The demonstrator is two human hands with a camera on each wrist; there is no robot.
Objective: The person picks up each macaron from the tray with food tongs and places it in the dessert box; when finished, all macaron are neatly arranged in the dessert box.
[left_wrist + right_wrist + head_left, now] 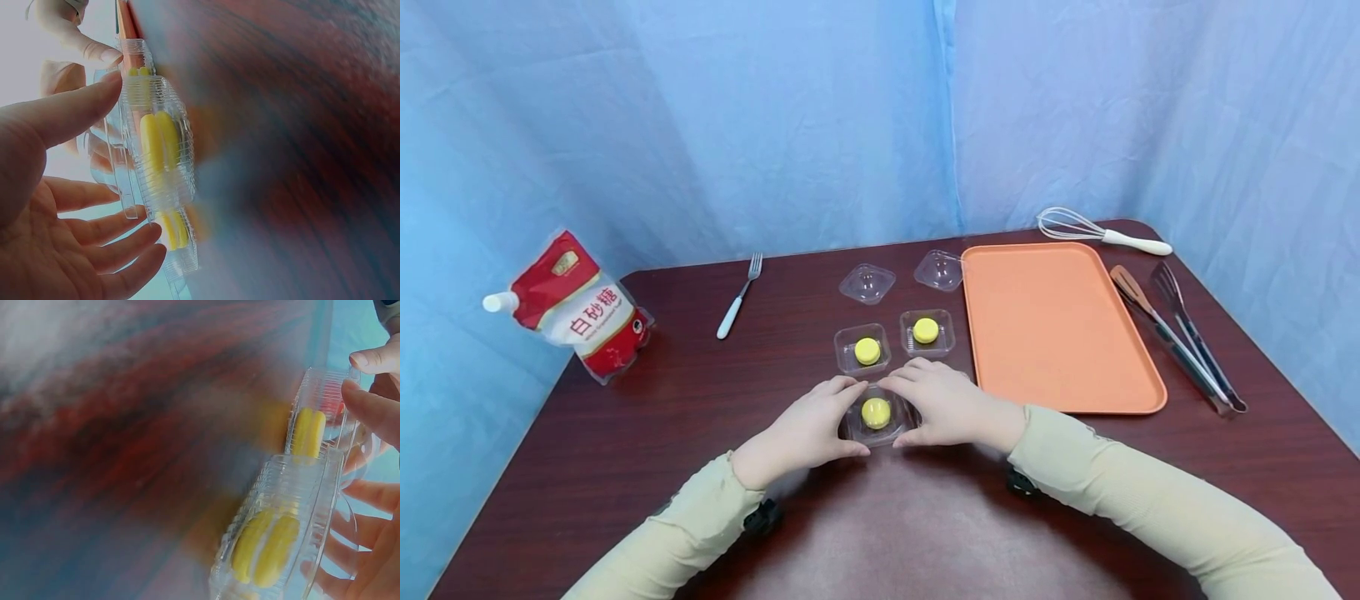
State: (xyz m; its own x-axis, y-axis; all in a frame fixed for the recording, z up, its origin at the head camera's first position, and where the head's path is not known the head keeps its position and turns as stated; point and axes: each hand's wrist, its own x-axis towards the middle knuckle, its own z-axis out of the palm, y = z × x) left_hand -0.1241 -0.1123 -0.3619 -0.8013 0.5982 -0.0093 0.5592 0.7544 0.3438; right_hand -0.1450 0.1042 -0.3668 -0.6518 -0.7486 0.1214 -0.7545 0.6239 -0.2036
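Note:
Nearest me a yellow macaron [876,413] sits in a clear plastic box [139,94], with a clear domed lid [129,187] over it. My left hand [808,425] holds the lid's left side, thumb at the front corner and fingertips toward the back. Opposite it, my right hand [951,406] holds the right side in the same way. Whether the lid's rim is fully seated cannot be told. Just behind stand two open clear boxes, the left one with a yellow macaron [867,351], the right one with another macaron [926,331].
Two clear domed lids, a left lid [868,284] and a right lid [940,271], lie farther back. An orange tray [1060,325] is at right, beside tongs [1195,350] and a whisk [1105,233]. At left are a fork [740,297] and a red-and-white sugar pouch [583,308].

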